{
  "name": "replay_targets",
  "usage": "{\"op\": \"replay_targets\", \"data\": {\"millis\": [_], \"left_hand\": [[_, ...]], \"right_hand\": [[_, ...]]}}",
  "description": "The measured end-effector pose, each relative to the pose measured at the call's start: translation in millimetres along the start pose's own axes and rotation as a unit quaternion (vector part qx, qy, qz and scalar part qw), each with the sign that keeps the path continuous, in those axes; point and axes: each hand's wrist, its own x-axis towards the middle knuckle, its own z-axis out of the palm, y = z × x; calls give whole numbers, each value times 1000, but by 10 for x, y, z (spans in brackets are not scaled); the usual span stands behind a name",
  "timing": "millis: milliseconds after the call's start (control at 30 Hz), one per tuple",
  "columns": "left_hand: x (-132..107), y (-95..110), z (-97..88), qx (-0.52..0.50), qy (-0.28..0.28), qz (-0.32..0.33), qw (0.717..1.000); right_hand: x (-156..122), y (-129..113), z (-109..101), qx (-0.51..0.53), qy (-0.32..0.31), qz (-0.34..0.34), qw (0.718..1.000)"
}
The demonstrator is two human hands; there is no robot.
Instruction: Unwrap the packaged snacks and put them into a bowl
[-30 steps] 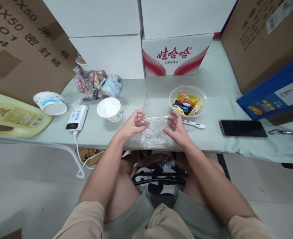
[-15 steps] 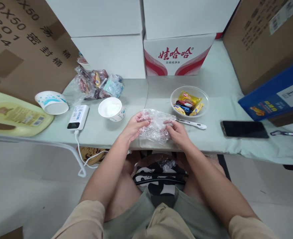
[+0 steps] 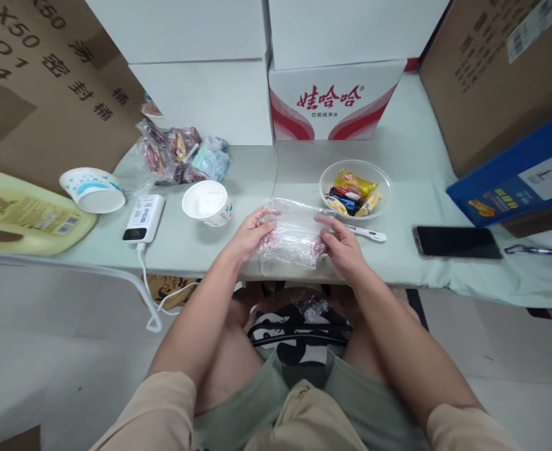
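Observation:
A crumpled sheet of clear plastic wrap (image 3: 291, 237) is stretched out above the near part of the table. My left hand (image 3: 251, 235) pinches its left side between thumb and fingers. On the opposite side, my right hand (image 3: 343, 245) grips the wrap's right edge. Just past the right hand lies a white pen-like tool (image 3: 370, 233), partly covered by that hand and the film. Behind it stands a clear round plastic bowl (image 3: 385, 203) with several wrapped snacks (image 3: 351, 193). A white paper cup (image 3: 216, 216) with something white inside is left of the wrap.
Left are bagged snacks (image 3: 177, 156), a tilted paper cup (image 3: 100, 199), a corded white power bank (image 3: 145, 216) and a yellow bottle (image 3: 32, 213). Right are a phone (image 3: 457, 242), a carabiner (image 3: 536, 250) and a blue box (image 3: 520, 178). White cartons (image 3: 337, 103) line the back.
The wrap has been spread flatter and wider between my hands. My right hand has moved slightly right and now covers more of the pen-like tool.

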Motion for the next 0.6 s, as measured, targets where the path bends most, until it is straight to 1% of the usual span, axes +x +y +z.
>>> {"op": "replay_targets", "data": {"millis": [67, 133, 200, 267, 333, 433, 467, 500, 567, 600], "left_hand": [[-19, 15, -56, -53, -40, -2, 998], [-23, 5, -102, -81, -91, -5, 993], [-6, -30, -118, -59, -118, -5, 991], [24, -77, -98, 4, -110, 6, 994], [58, -115, -63, 60, -90, 21, 994], [96, -126, -31, 80, -51, 50, 994], [99, -118, -30, 81, -22, 72, 994], [93, -108, -33, 88, 21, 104, 990], [51, -91, -32, 127, 121, 169, 970], [16, -89, -21, 158, 159, 191, 956]], "right_hand": [[-13, -17, -28, 43, -24, -3, 999], [-21, -24, -59, 32, -41, -11, 999], [-25, -17, -84, -27, -32, -23, 999], [-21, 3, -94, -92, 6, -25, 995], [-9, 32, -85, -122, 38, -6, 992], [23, 76, -45, -106, 65, 36, 992], [33, 85, -28, -96, 74, 40, 992], [40, 90, -10, -88, 84, 36, 992], [37, 81, 24, -92, 98, 12, 991], [26, 69, 39, -109, 106, -12, 988]]}}
